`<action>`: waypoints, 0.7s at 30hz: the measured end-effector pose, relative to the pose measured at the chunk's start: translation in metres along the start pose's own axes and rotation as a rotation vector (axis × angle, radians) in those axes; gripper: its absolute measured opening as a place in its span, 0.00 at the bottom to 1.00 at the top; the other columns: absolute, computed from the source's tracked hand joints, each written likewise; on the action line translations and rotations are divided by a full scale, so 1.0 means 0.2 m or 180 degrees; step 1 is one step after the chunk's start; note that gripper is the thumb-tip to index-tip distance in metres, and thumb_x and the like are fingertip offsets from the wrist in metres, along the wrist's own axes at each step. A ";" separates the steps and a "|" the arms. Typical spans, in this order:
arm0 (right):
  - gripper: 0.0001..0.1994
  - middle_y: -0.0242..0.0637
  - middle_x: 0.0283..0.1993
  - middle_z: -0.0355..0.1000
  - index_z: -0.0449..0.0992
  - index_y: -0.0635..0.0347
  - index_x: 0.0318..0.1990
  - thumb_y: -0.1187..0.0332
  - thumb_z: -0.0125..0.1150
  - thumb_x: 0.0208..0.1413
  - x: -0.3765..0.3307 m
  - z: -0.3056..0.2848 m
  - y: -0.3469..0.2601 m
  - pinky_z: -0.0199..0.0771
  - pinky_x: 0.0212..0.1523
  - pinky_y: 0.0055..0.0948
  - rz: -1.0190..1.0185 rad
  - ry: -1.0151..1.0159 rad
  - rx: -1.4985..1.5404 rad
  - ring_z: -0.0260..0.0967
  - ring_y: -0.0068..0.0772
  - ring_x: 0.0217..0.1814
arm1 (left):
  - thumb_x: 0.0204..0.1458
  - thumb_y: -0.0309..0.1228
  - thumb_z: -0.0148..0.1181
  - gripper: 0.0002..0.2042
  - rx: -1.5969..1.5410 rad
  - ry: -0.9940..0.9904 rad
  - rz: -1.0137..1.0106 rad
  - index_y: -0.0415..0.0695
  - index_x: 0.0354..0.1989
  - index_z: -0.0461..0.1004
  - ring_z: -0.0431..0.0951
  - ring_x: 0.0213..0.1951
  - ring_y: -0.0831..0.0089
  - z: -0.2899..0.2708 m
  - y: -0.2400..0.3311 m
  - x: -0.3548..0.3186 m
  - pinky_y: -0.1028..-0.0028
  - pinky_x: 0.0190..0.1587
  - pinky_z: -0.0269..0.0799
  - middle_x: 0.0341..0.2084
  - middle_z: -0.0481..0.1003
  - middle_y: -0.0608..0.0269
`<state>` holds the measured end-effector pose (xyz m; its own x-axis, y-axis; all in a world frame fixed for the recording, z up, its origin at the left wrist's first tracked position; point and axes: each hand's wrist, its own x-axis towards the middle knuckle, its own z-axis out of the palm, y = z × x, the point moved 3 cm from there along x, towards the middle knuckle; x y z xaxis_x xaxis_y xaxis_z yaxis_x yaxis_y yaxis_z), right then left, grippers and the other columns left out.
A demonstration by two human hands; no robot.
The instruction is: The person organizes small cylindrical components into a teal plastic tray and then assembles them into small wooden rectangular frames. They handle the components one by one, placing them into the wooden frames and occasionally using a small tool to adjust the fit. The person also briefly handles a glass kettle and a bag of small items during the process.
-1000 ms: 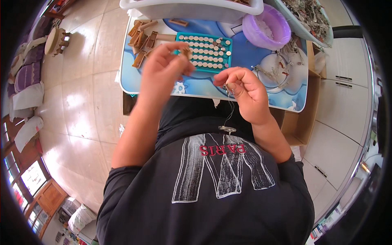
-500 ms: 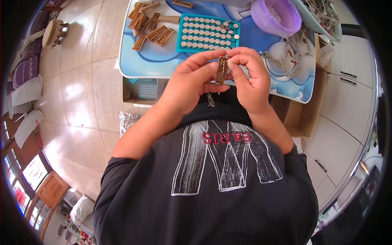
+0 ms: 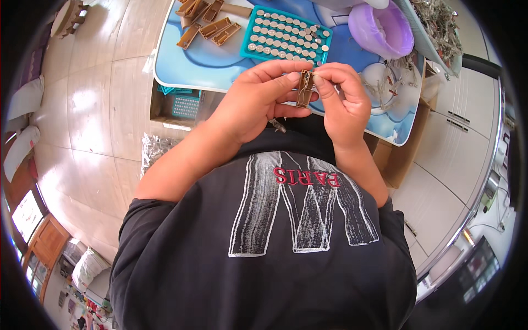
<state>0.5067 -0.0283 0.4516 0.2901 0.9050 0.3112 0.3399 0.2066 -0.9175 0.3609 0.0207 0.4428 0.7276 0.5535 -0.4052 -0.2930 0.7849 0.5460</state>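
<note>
Over the table's near edge, a small open brown rectangular casing (image 3: 304, 91) is upright between my hands. Thin wire or metal strips show inside it. My left hand (image 3: 256, 93) grips it from the left, with thumb and fingers closed around its side. My right hand (image 3: 347, 102) is closed in a pinch at the casing's upper right edge; whatever its fingertips hold is hidden. Beyond my hands lies a teal tray (image 3: 247, 37) filled with rows of round silver discs (image 3: 278, 36). Similar brown casings (image 3: 220, 30) lie in a pile to the tray's left.
The blue and white table (image 3: 203, 71) carries a purple bin (image 3: 360, 33) at right. A container of tangled wired parts (image 3: 434, 27) is at the far right, with more wires on the table below it. Teal trays (image 3: 187, 107) and a crinkled silver bag (image 3: 157, 151) are lower left.
The whole view has shifted and turned a little. Both hands still hold the brown casing close together; my right fingertips sit slightly nearer its top edge.
</note>
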 end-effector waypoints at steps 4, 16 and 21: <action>0.03 0.37 0.33 0.72 0.75 0.64 0.32 0.79 0.61 0.49 0.00 0.00 0.01 0.69 0.39 0.24 -0.0046 -0.0040 -0.0023 0.69 0.29 0.36 | 0.58 0.29 0.50 0.14 -0.0060 0.0000 -0.0068 0.40 0.51 0.70 0.77 0.40 0.71 -0.01 -0.01 0.00 0.70 0.41 0.78 0.38 0.75 0.60; 0.04 0.38 0.35 0.71 0.75 0.65 0.34 0.79 0.60 0.50 -0.04 0.02 -0.02 0.71 0.37 0.24 -0.0026 -0.0300 -0.0165 0.70 0.29 0.36 | 0.55 0.30 0.56 0.11 0.0625 0.0378 0.0043 0.42 0.45 0.73 0.74 0.34 0.82 -0.03 -0.03 -0.03 0.76 0.38 0.76 0.29 0.73 0.70; 0.05 0.38 0.36 0.71 0.74 0.65 0.36 0.79 0.59 0.50 -0.05 0.04 -0.03 0.72 0.39 0.24 0.0041 -0.0238 -0.0055 0.70 0.29 0.37 | 0.54 0.29 0.57 0.11 0.0642 0.0601 0.0163 0.42 0.45 0.74 0.75 0.33 0.81 -0.04 -0.03 -0.03 0.77 0.39 0.74 0.32 0.75 0.68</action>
<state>0.4948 -0.0350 0.4515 0.2272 0.9329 0.2794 0.3522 0.1888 -0.9167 0.3542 0.0143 0.4360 0.5811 0.6480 -0.4923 -0.1833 0.6936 0.6966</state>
